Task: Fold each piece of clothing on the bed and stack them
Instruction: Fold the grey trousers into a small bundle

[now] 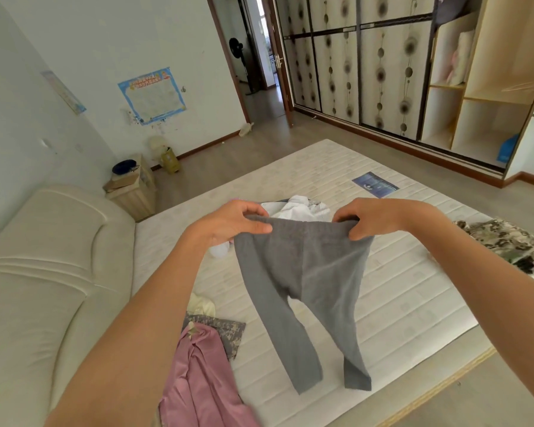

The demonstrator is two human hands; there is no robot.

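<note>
A small pair of grey leggings [302,282] hangs in the air over the bare white mattress [398,303], legs dangling toward me. My left hand [235,221] pinches the left end of the waistband and my right hand [373,217] pinches the right end, stretching it flat. Behind the waistband lies a white and light garment pile [299,208]. A pink garment [198,383] lies at the near left over a grey patterned piece [225,331], with a pale yellow piece [201,305] beside it. A camouflage garment [506,241] rests at the right edge.
A cream padded headboard [43,272] borders the bed on the left. A small bedside cabinet [133,189] stands by the wall. A blue label [375,184] is on the mattress's far side. Wardrobe with sliding doors [383,63] and open shelves fills the right wall.
</note>
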